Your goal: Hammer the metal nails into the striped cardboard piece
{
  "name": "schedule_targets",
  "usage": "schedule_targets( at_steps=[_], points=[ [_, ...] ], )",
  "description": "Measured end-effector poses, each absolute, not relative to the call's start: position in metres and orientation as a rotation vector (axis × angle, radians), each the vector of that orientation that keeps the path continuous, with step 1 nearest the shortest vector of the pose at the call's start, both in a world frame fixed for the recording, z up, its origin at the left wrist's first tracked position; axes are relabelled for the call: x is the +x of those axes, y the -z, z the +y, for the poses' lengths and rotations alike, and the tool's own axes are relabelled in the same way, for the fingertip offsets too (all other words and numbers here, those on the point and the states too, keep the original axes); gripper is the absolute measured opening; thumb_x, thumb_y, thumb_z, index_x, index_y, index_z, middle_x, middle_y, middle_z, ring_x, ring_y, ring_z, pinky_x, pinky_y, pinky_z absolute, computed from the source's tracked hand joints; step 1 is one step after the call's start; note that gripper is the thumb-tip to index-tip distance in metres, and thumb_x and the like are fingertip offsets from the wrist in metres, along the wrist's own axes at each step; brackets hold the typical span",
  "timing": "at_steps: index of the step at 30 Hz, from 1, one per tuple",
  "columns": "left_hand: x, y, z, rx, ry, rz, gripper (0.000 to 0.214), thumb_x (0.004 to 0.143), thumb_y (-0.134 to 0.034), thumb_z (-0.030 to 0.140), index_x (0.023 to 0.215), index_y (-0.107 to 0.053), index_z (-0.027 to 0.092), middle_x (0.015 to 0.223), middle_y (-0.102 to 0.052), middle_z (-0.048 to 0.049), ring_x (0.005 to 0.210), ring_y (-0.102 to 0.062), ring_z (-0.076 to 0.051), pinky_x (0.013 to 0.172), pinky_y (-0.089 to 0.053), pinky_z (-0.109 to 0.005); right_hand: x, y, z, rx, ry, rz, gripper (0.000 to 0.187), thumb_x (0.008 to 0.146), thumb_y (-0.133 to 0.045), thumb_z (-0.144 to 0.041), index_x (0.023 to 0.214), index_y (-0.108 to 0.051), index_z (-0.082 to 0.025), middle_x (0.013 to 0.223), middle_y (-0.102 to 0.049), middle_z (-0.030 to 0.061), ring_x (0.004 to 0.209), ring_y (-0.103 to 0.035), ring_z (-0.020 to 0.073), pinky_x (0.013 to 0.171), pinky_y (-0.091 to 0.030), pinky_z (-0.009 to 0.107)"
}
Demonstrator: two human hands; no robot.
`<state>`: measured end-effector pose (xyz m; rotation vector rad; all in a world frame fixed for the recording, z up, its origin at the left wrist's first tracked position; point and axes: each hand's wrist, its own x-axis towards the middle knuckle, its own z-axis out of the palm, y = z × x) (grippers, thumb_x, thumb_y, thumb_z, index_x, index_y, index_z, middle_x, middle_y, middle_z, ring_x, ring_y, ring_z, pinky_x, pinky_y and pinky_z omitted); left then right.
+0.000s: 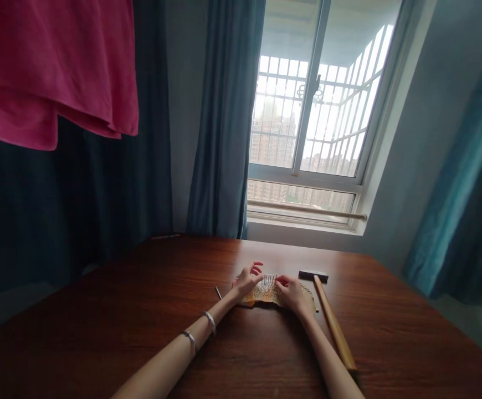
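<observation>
A pale yellow-tan piece (266, 296), dotted with many small dark holes and with a wavy near edge, lies on the wooden table between my hands. Several thin dark pins (269, 280) stand in a row along its middle. Over its left end is my left hand (250, 279), open, with fingers spread and raised. My right hand (291, 291) rests over the right part, thumb and fingers pinched together at the right end of the row; what is between them is too small to make out. The right hand hides part of the piece.
To the right lies a hammer (334, 327) with a long wooden handle and dark head, close to my right forearm. A thin metal rod (218, 292) is left of the piece. The brown table (100, 332) reaches to curtains (224, 122) and a window. Pink cloth (58, 66) hangs upper left.
</observation>
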<state>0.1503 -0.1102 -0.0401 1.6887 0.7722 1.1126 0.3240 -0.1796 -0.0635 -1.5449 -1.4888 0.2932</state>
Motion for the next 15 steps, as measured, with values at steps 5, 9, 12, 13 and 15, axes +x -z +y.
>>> schedule_targets(
  at_steps=[5,9,12,13,15],
  points=[
    [0.159,0.032,-0.099,1.713,-0.817,0.669,0.039,0.062,-0.067,0.034,0.094,-0.065,0.012,0.08,-0.064,-0.0073,0.072,-0.059,-0.017,0.059,-0.043,-0.023,0.323,0.064,-0.181,-1.591,-0.218,-1.499,0.018,0.072,-0.052,-0.028,0.076,-0.07,-0.025,0.077,-0.07,0.0012,0.071,-0.062,0.0153,0.068,-0.045,0.023],
    [0.165,0.033,-0.093,1.873,-0.792,0.619,0.035,0.061,-0.068,0.031,0.091,-0.067,0.012,0.076,-0.065,-0.0061,0.073,-0.059,-0.017,0.063,-0.044,-0.024,0.321,0.063,-0.183,-1.587,-0.193,-1.51,0.018,0.074,-0.052,-0.029,0.074,-0.069,-0.025,0.075,-0.069,0.0004,0.07,-0.061,0.015,0.067,-0.044,0.023],
    [0.171,0.039,-0.095,1.995,-0.798,0.669,0.03,0.061,-0.068,0.031,0.085,-0.069,0.013,0.07,-0.065,-0.0039,0.068,-0.058,-0.016,0.061,-0.044,-0.023,0.319,0.061,-0.184,-1.606,-0.198,-1.499,0.017,0.074,-0.052,-0.03,0.074,-0.068,-0.025,0.074,-0.069,0.0001,0.07,-0.061,0.0148,0.067,-0.044,0.022],
    [0.173,0.041,-0.096,2.019,-0.814,0.693,0.029,0.061,-0.068,0.031,0.083,-0.07,0.013,0.068,-0.065,-0.0036,0.066,-0.058,-0.016,0.059,-0.043,-0.023,0.319,0.061,-0.184,-1.618,-0.199,-1.497,0.017,0.074,-0.053,-0.03,0.074,-0.068,-0.025,0.075,-0.069,0.0002,0.071,-0.061,0.0148,0.067,-0.044,0.022],
    [0.177,0.044,-0.098,2.04,-0.853,0.725,0.026,0.061,-0.067,0.03,0.079,-0.07,0.012,0.067,-0.066,-0.0036,0.065,-0.058,-0.016,0.058,-0.042,-0.022,0.319,0.059,-0.185,-1.628,-0.19,-1.504,0.017,0.074,-0.053,-0.031,0.074,-0.069,-0.024,0.076,-0.07,0.0008,0.071,-0.061,0.0148,0.067,-0.044,0.022]
  ],
)
